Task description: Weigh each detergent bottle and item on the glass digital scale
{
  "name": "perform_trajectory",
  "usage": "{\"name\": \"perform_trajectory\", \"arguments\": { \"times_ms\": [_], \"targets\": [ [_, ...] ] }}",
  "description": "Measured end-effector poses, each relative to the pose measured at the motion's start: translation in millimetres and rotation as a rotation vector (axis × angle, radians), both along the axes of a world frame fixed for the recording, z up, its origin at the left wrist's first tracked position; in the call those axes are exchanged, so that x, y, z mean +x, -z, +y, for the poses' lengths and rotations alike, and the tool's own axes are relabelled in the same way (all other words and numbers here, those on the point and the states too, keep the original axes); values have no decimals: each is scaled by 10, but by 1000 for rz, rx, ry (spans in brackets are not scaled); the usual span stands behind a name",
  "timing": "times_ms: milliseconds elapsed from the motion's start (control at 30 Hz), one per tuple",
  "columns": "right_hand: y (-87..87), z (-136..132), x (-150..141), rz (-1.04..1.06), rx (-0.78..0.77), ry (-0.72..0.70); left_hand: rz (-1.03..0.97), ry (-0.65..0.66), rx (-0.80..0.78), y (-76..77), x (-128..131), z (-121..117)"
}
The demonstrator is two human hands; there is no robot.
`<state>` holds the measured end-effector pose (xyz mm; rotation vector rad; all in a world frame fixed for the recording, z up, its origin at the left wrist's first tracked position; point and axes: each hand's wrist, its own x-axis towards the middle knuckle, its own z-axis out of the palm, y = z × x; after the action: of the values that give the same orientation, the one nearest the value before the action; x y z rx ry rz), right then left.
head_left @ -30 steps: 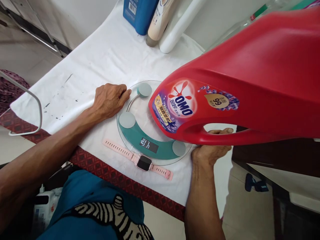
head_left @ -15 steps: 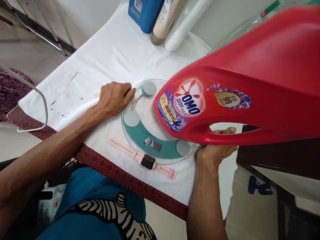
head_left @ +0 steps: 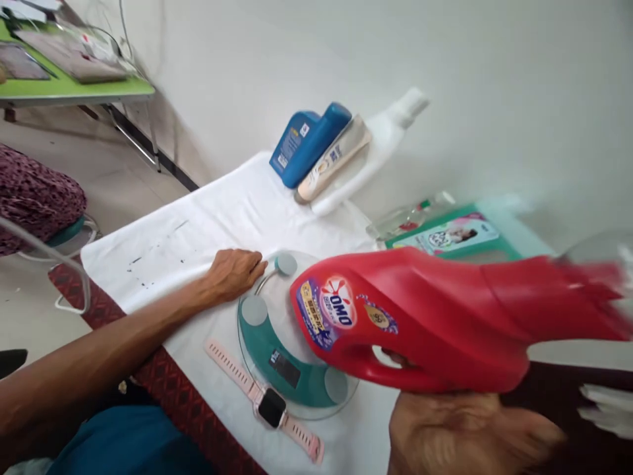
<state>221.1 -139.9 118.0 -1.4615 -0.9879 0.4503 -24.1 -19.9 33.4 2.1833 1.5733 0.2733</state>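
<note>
A red laundry detergent jug [head_left: 445, 310] with an OMO label stands on the round glass scale [head_left: 254, 343], appearing tilted in the wide view. Curled fingers of my left hand [head_left: 237, 274] close at the scale's left rim, on the white cloth. Blurred by motion, my right hand [head_left: 469, 429] is palm up beside the jug's handle, fingers stretched to the right; part of it is hidden by the jug. The scale's small display [head_left: 284, 368] is lit, its digits unreadable. In front of the scale lies a pink-strapped watch [head_left: 271, 408] with a dark face.
Against the wall stand a blue bottle [head_left: 311, 145], a beige tube [head_left: 333, 161] and a white bottle [head_left: 370, 155]. Behind the jug are a clear bottle [head_left: 395, 221] and a green pack [head_left: 455, 234]. A green table [head_left: 99, 89] is at the far left.
The view has tilted up, bringing more wall and the green table into sight. My right hand has shifted along the handle and turned palm up. My left hand remains at the rim.
</note>
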Motion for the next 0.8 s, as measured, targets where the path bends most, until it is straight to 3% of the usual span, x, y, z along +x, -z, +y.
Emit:
{"name": "perform_trajectory", "arguments": {
  "times_ms": [100, 267, 433, 533, 600, 800],
  "targets": [
    [-75, 65, -82, 109, 37, -59, -37, 16, 1, 27, -18, -11],
    [-144, 134, -244, 163, 73, 27, -79, 37, -10, 26, -39, -37],
    [-444, 441, -348, 130, 128, 60, -96, 65, -10, 15, -43, -47],
    [-562, 877, -417, 111, 176, -34, -101, 73, -22, 5, -43, -40],
    [-527, 1261, -503, 112, 183, -89, -99, 66, -39, -13, -46, -32],
    [-30, 2436, -892, 165, 169, -138, -115, 61, -83, -24, -39, -16]
  ]
}}
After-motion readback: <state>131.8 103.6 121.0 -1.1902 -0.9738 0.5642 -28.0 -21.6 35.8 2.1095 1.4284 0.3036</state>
